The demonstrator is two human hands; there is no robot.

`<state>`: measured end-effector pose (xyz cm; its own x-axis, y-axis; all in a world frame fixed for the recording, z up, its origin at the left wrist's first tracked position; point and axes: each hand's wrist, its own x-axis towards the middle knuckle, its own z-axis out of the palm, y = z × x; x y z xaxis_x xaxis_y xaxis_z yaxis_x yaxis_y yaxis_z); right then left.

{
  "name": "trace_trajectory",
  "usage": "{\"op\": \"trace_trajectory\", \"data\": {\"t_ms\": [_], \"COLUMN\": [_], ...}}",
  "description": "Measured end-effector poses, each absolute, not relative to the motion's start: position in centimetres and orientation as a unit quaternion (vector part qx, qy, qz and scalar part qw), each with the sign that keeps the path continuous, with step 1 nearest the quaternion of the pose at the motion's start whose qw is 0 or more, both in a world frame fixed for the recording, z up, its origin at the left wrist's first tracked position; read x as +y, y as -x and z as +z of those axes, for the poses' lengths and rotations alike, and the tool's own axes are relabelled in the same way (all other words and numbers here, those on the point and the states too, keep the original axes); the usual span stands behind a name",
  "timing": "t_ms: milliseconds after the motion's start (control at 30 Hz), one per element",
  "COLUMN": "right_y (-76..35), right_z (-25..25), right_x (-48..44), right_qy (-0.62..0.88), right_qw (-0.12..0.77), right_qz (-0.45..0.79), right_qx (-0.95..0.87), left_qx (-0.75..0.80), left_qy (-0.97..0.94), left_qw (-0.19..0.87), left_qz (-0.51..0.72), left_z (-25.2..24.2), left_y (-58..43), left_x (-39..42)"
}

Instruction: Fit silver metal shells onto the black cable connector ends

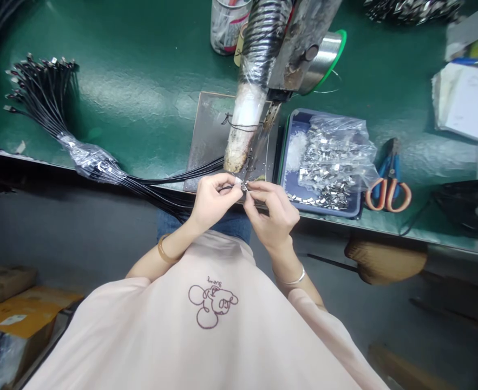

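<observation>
My left hand (212, 200) is closed in a pinch on the end of a black cable (163, 184) at the bench's front edge. Right beside it, my right hand (273, 211) pinches a small metal shell (245, 187) against that cable end; the fingertips of both hands meet there. Just above them hangs the tip of a soldering machine (263, 135) over a grey plate (210, 135). The cable runs left into a wrapped bundle of black cables (92, 162) whose connector ends fan out at far left.
A blue tray (323, 208) with a plastic bag of several metal shells sits right of my hands. Scissors with orange handles (388, 189) lie further right. A solder spool (328, 54), a jar (228, 24) and papers (466, 103) stand on the green bench (141, 81). Cardboard boxes (23, 314) lie lower left.
</observation>
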<state>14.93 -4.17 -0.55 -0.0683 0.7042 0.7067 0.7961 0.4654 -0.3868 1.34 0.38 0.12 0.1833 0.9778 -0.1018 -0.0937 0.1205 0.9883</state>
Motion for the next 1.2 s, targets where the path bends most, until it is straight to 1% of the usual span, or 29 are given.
{"op": "trace_trajectory", "data": {"t_ms": [300, 500, 700, 800, 900, 1000, 1067, 1133, 1200], "right_y": [-14.7, -14.7, -14.9, -15.0, -15.1, -15.2, -15.3, -15.3, -15.3], "right_z": [0.0, -0.1, -0.2, 0.1, 0.5, 0.5, 0.3, 0.1, -0.2], "right_x": [-4.1, -4.1, -4.2, -4.2, -4.2, -4.3, -4.4, -4.5, -4.6], "right_qy": [0.530, 0.515, 0.509, 0.534, 0.565, 0.561, 0.553, 0.545, 0.538], "right_qw": [0.444, 0.437, 0.450, 0.455, 0.467, 0.487, 0.486, 0.471, 0.460], "right_qz": [-0.054, -0.061, -0.029, 0.027, 0.130, 0.202, 0.179, 0.105, 0.025], "right_qx": [-0.721, -0.735, -0.733, -0.712, -0.668, -0.638, -0.653, -0.686, -0.706], "left_qx": [0.450, 0.453, 0.462, 0.454, 0.446, 0.415, 0.386, 0.372, 0.378], "left_qy": [-0.536, -0.530, -0.545, -0.558, -0.564, -0.545, -0.520, -0.498, -0.483], "left_qw": [0.544, 0.566, 0.559, 0.558, 0.556, 0.599, 0.650, 0.679, 0.680], "left_qz": [0.463, 0.441, 0.422, 0.414, 0.418, 0.416, 0.399, 0.391, 0.403], "left_z": [0.5, 0.5, -0.1, -0.2, -0.2, -0.1, 0.0, 0.0, -0.1], "left_y": [-1.5, -1.0, -0.7, -0.6, -0.2, 0.2, 0.4, 0.4, 0.2], "left_x": [0.1, 0.3, 0.2, -0.1, -0.4, -0.7, -0.7, -0.7, -0.6]}}
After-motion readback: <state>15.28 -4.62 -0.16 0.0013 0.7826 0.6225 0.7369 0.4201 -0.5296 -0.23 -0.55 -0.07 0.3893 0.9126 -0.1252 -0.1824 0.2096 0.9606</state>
